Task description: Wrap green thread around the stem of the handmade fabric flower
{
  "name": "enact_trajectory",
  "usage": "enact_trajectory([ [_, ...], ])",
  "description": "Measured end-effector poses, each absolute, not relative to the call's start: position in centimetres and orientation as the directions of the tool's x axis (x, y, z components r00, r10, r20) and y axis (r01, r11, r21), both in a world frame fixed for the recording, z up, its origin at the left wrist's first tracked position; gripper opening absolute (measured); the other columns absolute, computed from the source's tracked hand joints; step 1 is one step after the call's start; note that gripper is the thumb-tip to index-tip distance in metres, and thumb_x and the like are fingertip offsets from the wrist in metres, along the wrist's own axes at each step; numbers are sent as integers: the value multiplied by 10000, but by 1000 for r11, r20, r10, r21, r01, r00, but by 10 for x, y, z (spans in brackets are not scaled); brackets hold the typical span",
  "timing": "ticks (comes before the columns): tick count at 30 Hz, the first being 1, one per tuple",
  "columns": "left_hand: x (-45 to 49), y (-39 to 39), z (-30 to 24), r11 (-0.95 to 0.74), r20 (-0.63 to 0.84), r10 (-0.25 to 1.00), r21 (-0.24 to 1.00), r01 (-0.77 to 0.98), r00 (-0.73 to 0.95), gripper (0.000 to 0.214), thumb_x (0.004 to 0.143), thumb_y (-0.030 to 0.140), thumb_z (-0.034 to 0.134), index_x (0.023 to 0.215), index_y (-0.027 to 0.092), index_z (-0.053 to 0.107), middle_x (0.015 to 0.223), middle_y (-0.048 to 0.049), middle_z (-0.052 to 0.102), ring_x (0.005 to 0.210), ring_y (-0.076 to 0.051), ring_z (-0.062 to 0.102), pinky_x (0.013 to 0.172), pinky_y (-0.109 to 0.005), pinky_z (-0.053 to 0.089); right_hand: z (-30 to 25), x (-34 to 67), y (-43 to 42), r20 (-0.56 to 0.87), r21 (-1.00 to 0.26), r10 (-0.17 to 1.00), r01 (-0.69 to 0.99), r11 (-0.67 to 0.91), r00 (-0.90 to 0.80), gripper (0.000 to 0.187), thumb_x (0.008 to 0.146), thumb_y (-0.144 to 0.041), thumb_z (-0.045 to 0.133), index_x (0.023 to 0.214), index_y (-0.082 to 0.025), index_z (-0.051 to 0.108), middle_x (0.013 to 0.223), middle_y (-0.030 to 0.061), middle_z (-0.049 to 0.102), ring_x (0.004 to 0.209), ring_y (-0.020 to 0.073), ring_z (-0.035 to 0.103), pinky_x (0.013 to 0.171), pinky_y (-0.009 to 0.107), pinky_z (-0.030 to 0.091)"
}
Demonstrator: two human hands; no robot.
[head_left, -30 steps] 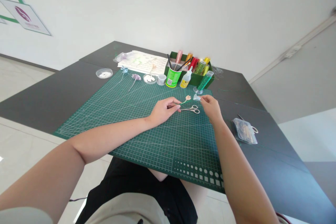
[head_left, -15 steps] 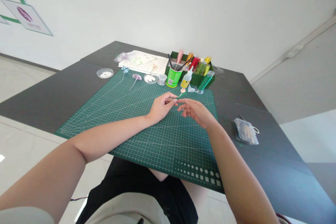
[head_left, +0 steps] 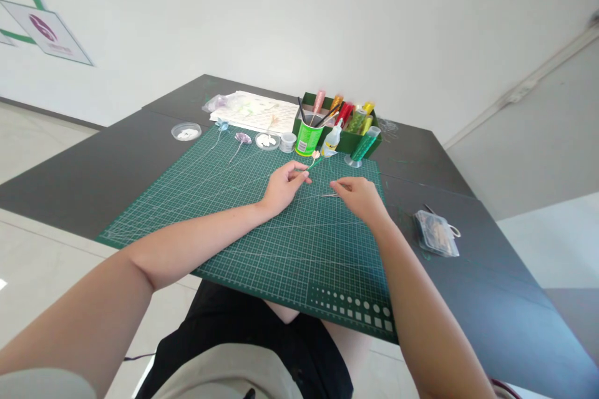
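My left hand (head_left: 282,187) is closed in a pinch on the green stem of a small pink paper flower (head_left: 316,154), which points up toward the green cup (head_left: 306,137). My right hand (head_left: 359,197) lies on the green cutting mat (head_left: 243,224) with its fingers curled over the handles of a small pair of scissors (head_left: 329,195). Only the scissors' blades show, pointing left toward my left hand. The two hands are a short gap apart.
Behind the hands stand a glue bottle (head_left: 331,140), a leaning green glitter tube (head_left: 364,144) and a green box of glitter tubes (head_left: 350,117). Two petri dishes (head_left: 186,131), a small jar (head_left: 287,141), a purple flower (head_left: 242,136), paper sheets (head_left: 255,111) and a plastic bag (head_left: 436,232) lie around.
My right hand left the clear piece by the glitter tube, swept left, then settled over the scissors. My left hand shifted the pink flower up and left toward the cup.
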State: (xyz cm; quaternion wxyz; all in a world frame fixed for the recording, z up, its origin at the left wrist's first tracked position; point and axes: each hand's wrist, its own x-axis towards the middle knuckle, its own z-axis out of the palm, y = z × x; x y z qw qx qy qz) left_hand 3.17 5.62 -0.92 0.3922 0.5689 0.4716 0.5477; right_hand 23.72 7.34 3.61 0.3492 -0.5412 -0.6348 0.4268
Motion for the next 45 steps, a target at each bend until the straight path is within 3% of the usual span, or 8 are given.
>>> enact_trajectory([
  [3, 34, 54, -10, -237, 240, 970, 967, 97, -20, 158, 913, 308, 639, 1000, 179, 667, 738, 5, 753, 433, -80, 359, 491, -236, 292, 32, 233, 76, 84, -927, 996, 366, 82, -8, 161, 769, -347, 745, 802, -192, 772, 468, -46, 416, 532, 145, 342, 588, 313, 244],
  [8, 38, 51, -11, -217, 216, 976, 974, 69, 34, 176, 901, 323, 653, 996, 177, 675, 744, 3, 762, 432, -78, 360, 483, -235, 282, 31, 225, 74, 58, -991, 998, 118, 57, 12, 431, 795, -466, 684, 1138, -208, 728, 496, -104, 291, 454, 109, 207, 489, 291, 189],
  [14, 38, 52, -13, -181, 181, 983, 984, 6, 29, 218, 896, 352, 659, 1020, 173, 670, 752, -6, 765, 418, -64, 323, 474, -228, 271, 27, 214, 68, -30, -978, 999, -207, -38, -39, 425, 777, -493, 677, 1094, -211, 680, 534, -124, 199, 438, 84, 133, 419, 266, 157],
  [20, 37, 55, -14, -128, 130, 991, 988, -86, 19, 269, 872, 380, 680, 1033, 167, 648, 775, -22, 763, 417, -53, 302, 440, -222, 206, 25, 204, 59, -39, -947, 998, -318, -52, -49, 278, 823, -453, 665, 996, -241, 618, 570, -113, 263, 419, 69, 143, 394, 250, 167],
  [23, 37, 55, -14, -107, 110, 994, 987, -119, 15, 254, 867, 357, 674, 1026, 163, 635, 775, -29, 762, 419, -50, 305, 433, -216, 199, 29, 202, 55, -15, -955, 998, -296, -34, -67, 240, 855, -471, 655, 875, -245, 577, 567, -111, 224, 416, 73, 136, 391, 259, 165],
  [29, 37, 55, -12, -98, 101, 995, 985, -139, 14, 237, 860, 339, 687, 1016, 166, 640, 766, -27, 760, 416, -45, 304, 426, -212, 188, 33, 201, 51, 35, -994, 995, -102, 26, -94, 368, 851, -470, 682, 684, -243, 446, 552, -98, 281, 427, 69, 193, 414, 256, 168],
  [38, 37, 53, -11, -114, 117, 993, 987, -117, 22, 234, 851, 344, 703, 1007, 175, 661, 749, -16, 759, 416, -54, 314, 433, -223, 208, 19, 200, 55, 167, -927, 983, 328, 182, -74, 233, 866, -355, 600, 733, -217, 732, 611, -10, 564, 558, 136, 433, 568, 294, 321],
  [45, 39, 52, -9, -125, 131, 990, 985, -118, 43, 204, 864, 329, 679, 998, 178, 653, 750, -12, 755, 418, -61, 323, 427, -224, 218, 19, 198, 53, 218, -868, 964, 421, 264, -154, 277, 862, -368, 583, 779, -220, 802, 719, 42, 699, 686, 205, 583, 690, 340, 424],
])
